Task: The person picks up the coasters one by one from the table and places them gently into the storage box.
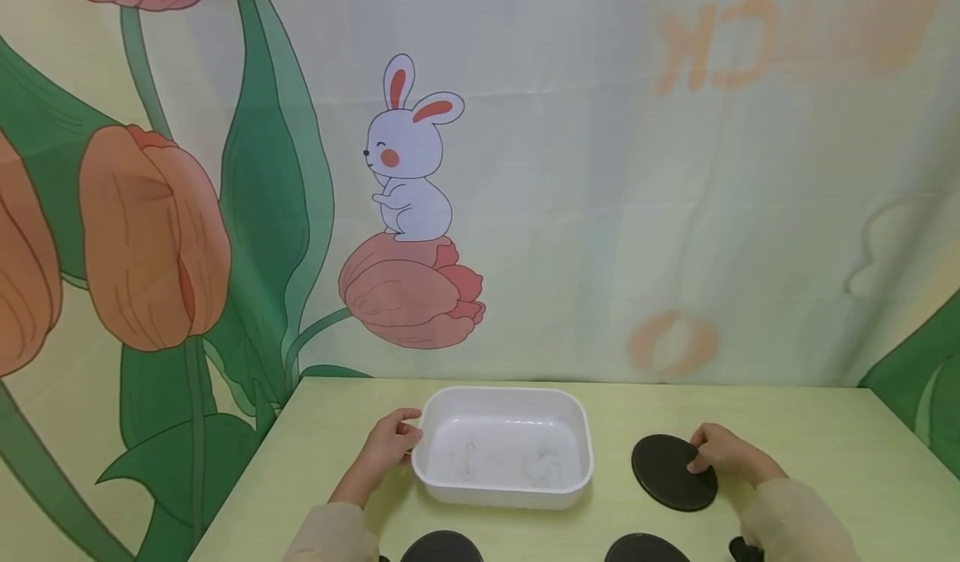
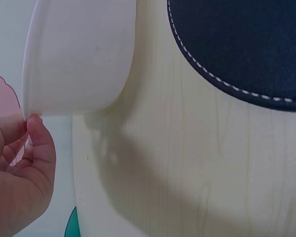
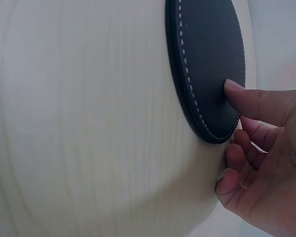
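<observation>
A white rectangular tray stands on the table, its inside showing only faint marks. At its left end my left hand pinches the rim between thumb and fingers; in the left wrist view the thumb and index finger meet at the edge of the tray. To the right of the tray, my right hand grips a round black coaster by its far right edge. White stitching runs round the coaster in the right wrist view, where the thumb presses its top face and the fingers curl beneath.
Two more round black coasters, one front left and one front right, are cut off by the head view's bottom edge. The pale wood-grain table ends at a curtain printed with tulips and a rabbit.
</observation>
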A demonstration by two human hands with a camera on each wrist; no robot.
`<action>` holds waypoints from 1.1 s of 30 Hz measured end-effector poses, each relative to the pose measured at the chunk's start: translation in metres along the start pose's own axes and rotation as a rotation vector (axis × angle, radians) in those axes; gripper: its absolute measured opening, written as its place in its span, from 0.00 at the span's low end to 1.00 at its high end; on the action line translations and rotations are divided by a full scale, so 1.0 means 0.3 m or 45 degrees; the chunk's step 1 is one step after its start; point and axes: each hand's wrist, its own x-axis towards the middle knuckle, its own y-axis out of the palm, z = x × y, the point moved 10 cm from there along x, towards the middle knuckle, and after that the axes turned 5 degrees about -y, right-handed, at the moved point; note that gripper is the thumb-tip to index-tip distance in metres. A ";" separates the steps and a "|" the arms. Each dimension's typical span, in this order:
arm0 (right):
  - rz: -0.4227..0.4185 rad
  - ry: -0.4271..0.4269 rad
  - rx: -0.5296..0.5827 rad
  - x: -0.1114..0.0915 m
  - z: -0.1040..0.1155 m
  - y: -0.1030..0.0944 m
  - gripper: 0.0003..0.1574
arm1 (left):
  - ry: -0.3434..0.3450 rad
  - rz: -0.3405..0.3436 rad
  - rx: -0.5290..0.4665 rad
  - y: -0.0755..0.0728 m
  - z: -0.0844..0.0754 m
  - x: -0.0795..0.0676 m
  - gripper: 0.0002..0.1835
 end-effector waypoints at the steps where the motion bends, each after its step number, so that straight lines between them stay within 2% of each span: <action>1: 0.002 -0.001 0.008 -0.004 0.003 0.000 0.19 | 0.000 0.000 0.001 -0.001 -0.002 -0.002 0.18; 5: -0.006 -0.027 0.070 -0.013 0.000 -0.003 0.19 | 0.005 0.000 0.003 -0.001 -0.008 -0.005 0.18; 10: 0.017 -0.109 0.183 -0.014 -0.011 -0.010 0.22 | -0.005 -0.003 -0.005 0.001 -0.005 -0.002 0.18; 14: 0.018 -0.111 0.258 -0.041 0.012 -0.026 0.18 | -0.019 -0.010 -0.003 -0.001 -0.002 -0.001 0.17; 19: 0.033 -0.086 0.372 -0.089 0.056 -0.041 0.18 | -0.028 -0.018 0.014 -0.004 0.001 -0.001 0.17; 27: 0.088 -0.152 0.570 -0.117 0.090 -0.064 0.20 | -0.024 -0.013 0.005 -0.003 0.002 0.001 0.17; 33: 0.104 -0.229 0.652 -0.118 0.129 -0.080 0.19 | -0.030 -0.016 -0.005 -0.002 0.002 0.003 0.17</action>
